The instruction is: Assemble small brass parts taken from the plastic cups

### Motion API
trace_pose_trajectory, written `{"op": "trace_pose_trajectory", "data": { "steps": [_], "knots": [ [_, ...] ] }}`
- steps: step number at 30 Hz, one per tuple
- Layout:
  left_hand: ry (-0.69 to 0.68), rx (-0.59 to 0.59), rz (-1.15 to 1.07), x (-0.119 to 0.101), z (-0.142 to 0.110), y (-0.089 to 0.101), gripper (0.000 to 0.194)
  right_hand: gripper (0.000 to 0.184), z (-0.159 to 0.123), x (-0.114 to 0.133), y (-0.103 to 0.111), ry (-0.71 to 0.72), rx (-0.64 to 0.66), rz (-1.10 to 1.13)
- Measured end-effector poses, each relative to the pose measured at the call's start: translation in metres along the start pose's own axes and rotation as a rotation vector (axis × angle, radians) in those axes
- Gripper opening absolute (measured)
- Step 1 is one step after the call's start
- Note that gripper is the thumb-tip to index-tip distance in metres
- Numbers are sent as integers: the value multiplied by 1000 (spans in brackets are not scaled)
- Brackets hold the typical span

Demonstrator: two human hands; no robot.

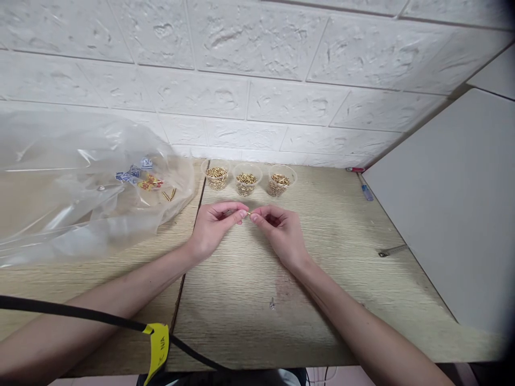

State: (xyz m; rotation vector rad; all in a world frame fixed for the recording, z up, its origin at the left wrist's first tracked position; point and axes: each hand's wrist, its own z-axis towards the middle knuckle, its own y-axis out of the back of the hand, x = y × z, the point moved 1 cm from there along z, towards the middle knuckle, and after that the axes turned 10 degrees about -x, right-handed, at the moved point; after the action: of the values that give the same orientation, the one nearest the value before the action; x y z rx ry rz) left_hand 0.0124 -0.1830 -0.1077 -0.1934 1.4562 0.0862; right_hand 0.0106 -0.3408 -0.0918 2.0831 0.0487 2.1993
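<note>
My left hand (217,222) and my right hand (279,228) meet over the middle of the wooden table (322,268), fingertips pinched together. Between them sits a tiny gold-coloured metal piece (248,214), held by both pinches. Just beyond the hands stand three small clear cups of similar gold parts: the left cup (216,175), the middle cup (247,179) and the right cup (281,181). Both forearms rest low over the tabletop.
A large clear plastic bag (80,182) lies at the left, with blue and red-yellow packets and a few gold parts inside. A small screwdriver (365,188) lies by the white panel (454,203) at the right. A small screw (272,304) sits near the front.
</note>
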Motion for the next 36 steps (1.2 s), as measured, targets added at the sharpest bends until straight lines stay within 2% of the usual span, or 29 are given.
{"op": "trace_pose_trajectory", "data": {
  "steps": [4,7,14,18,20,22,25,27,29,33,36],
  "knots": [
    [6,-20,-25,0,-1,-1,15,24,-2,-3,-5,-145,-5,166],
    [-1,-22,-20,1,-2,-1,16,28,-2,-3,-5,-198,1,231],
    [-45,31,34,-1,-2,0,13,22,1,4,2,-117,24,84],
    [-77,14,65,-2,-3,0,14,29,2,1,1,-300,102,243],
    [-83,15,77,-2,-3,0,15,31,3,1,1,-342,140,267],
    [-91,26,76,-2,-3,0,14,29,4,2,3,-267,122,185],
    [-71,34,60,-1,-3,-1,14,22,3,5,5,-71,48,-9],
    [-35,25,35,-1,-3,-1,14,21,2,6,4,-26,33,-43],
    [-1,12,5,-1,-4,-1,15,24,0,4,1,-93,35,42],
    [34,-11,-55,0,-3,-2,15,32,-2,0,-4,-332,63,294],
    [44,-17,-76,2,-2,-3,16,32,-2,2,-5,-358,74,340]
  ]
}}
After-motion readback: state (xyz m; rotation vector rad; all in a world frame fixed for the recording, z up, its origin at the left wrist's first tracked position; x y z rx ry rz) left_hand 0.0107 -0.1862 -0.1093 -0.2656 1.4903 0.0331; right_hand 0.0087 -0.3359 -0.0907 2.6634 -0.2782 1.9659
